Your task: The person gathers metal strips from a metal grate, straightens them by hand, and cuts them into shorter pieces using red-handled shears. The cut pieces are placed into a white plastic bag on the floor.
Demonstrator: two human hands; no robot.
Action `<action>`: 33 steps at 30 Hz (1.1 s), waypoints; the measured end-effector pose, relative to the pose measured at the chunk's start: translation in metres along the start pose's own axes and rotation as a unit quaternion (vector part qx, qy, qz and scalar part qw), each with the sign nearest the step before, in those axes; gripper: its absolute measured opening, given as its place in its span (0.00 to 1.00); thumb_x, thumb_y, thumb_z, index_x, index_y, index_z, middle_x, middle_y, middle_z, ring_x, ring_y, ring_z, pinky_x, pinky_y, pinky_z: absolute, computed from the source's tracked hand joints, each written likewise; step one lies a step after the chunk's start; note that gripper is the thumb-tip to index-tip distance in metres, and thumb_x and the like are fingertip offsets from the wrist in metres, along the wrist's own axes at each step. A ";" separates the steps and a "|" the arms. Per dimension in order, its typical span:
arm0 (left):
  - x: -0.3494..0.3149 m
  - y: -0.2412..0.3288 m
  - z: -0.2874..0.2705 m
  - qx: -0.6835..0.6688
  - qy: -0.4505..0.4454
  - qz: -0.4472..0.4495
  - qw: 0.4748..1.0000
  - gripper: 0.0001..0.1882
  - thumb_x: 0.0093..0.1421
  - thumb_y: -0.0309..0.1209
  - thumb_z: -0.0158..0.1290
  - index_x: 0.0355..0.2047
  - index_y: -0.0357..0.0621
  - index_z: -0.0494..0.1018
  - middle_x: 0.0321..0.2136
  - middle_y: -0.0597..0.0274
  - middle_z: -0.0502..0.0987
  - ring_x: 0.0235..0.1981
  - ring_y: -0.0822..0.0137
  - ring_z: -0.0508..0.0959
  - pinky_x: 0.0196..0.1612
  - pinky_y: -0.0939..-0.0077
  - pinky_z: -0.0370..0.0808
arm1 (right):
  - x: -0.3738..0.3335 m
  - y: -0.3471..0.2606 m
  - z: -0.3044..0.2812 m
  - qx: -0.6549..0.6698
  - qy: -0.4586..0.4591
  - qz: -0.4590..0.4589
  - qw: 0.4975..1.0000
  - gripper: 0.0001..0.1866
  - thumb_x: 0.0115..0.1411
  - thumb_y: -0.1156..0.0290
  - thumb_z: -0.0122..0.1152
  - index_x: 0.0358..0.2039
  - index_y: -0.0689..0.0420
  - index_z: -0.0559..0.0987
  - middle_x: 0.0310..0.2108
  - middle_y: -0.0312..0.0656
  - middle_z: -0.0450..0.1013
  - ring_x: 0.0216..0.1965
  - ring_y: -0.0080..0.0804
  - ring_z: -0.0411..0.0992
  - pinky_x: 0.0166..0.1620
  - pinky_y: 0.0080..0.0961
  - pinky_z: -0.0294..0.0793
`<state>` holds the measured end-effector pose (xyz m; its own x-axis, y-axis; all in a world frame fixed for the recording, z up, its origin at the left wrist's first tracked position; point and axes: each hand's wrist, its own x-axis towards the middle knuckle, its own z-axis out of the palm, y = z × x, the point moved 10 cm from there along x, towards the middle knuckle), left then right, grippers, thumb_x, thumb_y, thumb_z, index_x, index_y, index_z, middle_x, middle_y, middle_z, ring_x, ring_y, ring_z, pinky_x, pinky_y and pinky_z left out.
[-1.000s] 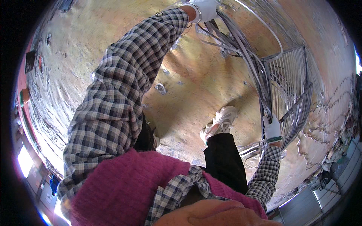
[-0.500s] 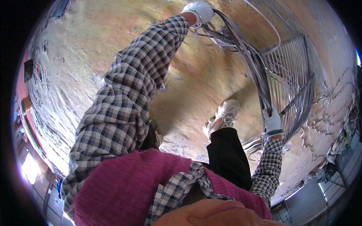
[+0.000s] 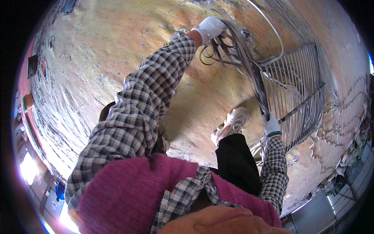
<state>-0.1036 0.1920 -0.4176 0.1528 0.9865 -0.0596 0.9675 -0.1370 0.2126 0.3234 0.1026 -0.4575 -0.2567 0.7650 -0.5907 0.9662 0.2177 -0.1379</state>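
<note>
My left hand [image 3: 211, 29], in a white glove, is closed round the far end of a bundle of long, flat grey strips [image 3: 254, 75]. Loose ends curl out beneath that hand. The bundle runs down and to the right to my right hand [image 3: 271, 124], also white-gloved, whose fingers are wrapped round its nearer part. Beside the bundle on the right is a metal rack [image 3: 299, 108] of thin parallel bars, with some pale strips lying across it. What the strips are made of I cannot tell.
A thin white cord or strip [image 3: 277, 32] curves down toward the rack's far edge. My shoe [image 3: 235, 121] stands on the stained, yellowish-brown floor [image 3: 198, 101]. Torn, flaking sheeting [image 3: 331, 134] lies to the right, and a small dark box [image 3: 32, 66] is at the far left.
My left hand has come slightly nearer and to the right, and my right hand has shifted left. Between them the bundle has moved left, showing more of the rack's bars.
</note>
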 end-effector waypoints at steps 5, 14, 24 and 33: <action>-0.021 -0.011 -0.002 -0.111 -0.074 0.016 0.991 0.12 0.58 0.35 0.46 0.38 0.45 0.74 0.24 0.55 0.76 0.28 0.57 0.78 0.31 0.64 0.76 | 0.005 0.013 0.013 -0.011 -0.004 -0.006 1.000 0.20 0.58 0.53 0.50 0.38 0.57 0.70 0.30 0.58 0.72 0.34 0.59 0.70 0.36 0.49 0.68; -0.076 -0.027 0.001 -0.501 -0.274 -0.114 0.813 0.21 0.54 0.42 0.56 0.41 0.37 0.73 0.26 0.61 0.76 0.20 0.71 0.75 0.19 0.72 0.77 | 0.010 0.024 0.025 0.019 -0.027 -0.013 0.999 0.20 0.57 0.54 0.52 0.41 0.58 0.70 0.31 0.59 0.72 0.36 0.59 0.70 0.36 0.48 0.68; -0.071 -0.035 -0.008 -0.700 -0.109 -0.093 0.700 0.24 0.55 0.45 0.55 0.41 0.35 0.71 0.30 0.63 0.75 0.33 0.72 0.76 0.37 0.79 0.75 | 0.014 0.019 0.025 0.005 -0.079 0.029 0.996 0.21 0.58 0.57 0.52 0.46 0.59 0.70 0.36 0.57 0.73 0.40 0.56 0.70 0.41 0.39 0.69; -0.058 0.000 -0.055 -0.759 0.035 -0.094 0.644 0.24 0.58 0.46 0.51 0.42 0.35 0.74 0.36 0.58 0.78 0.35 0.70 0.76 0.40 0.78 0.73 | 0.026 0.015 0.040 0.021 -0.076 0.014 0.997 0.22 0.57 0.53 0.52 0.44 0.57 0.71 0.35 0.58 0.72 0.40 0.57 0.70 0.41 0.43 0.69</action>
<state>-0.1234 0.1394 -0.3609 0.0005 0.9819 -0.1895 -0.3515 0.1776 0.9192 0.3318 0.1016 -0.5062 -0.2265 0.6694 -0.7075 0.9738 0.1701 -0.1508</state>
